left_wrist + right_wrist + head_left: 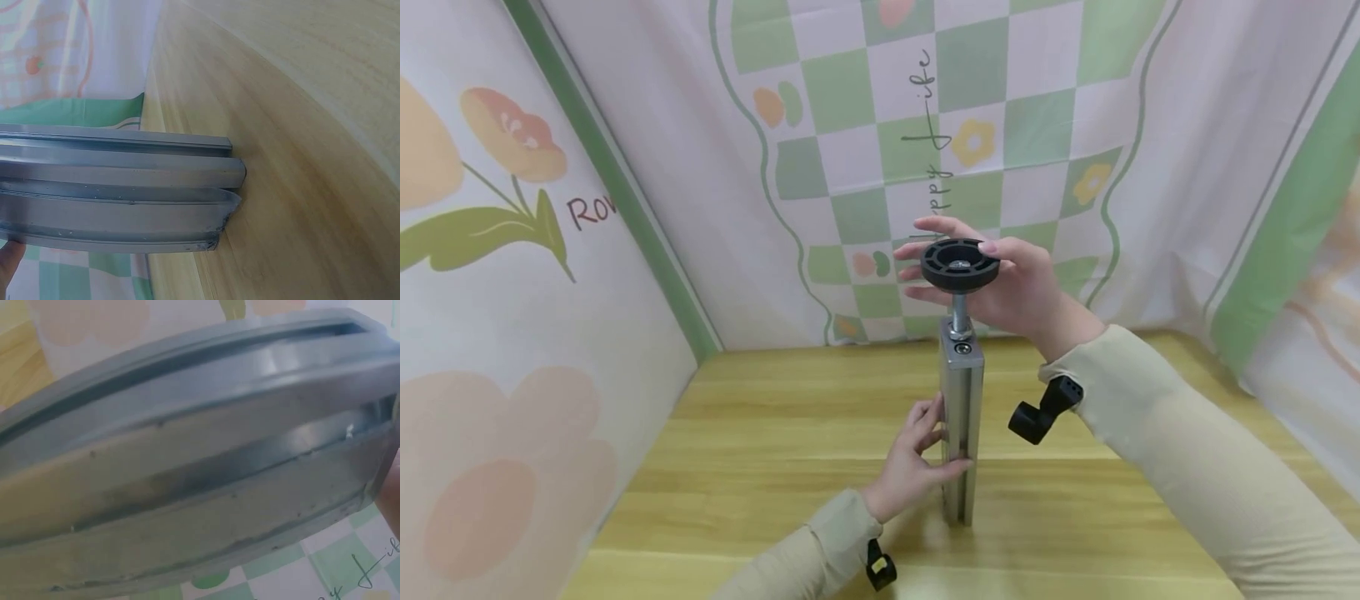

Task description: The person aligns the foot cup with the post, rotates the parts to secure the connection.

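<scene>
An aluminium profile (960, 433) with long grooves stands about upright over the wooden table. From its top end plate (962, 360) a threaded rod (959, 315) rises to a round black levelling foot (960, 271). My left hand (910, 467) grips the profile low down, thumb on the near side and fingers on the left. My right hand (1018, 279) is at the levelling foot, its thumb touching the rim and its fingers spread behind. The profile's lower end (212, 200) shows in the left wrist view; whether it touches the table I cannot tell. The profile (206, 456) fills the right wrist view.
The wooden table (760, 433) spreads under both hands. A checked curtain (842, 171) hangs behind it, a flowered one (512, 333) at the left and another (1285, 250) at the right. Black mounts are on the right sleeve (1157, 417) and the left sleeve (808, 546).
</scene>
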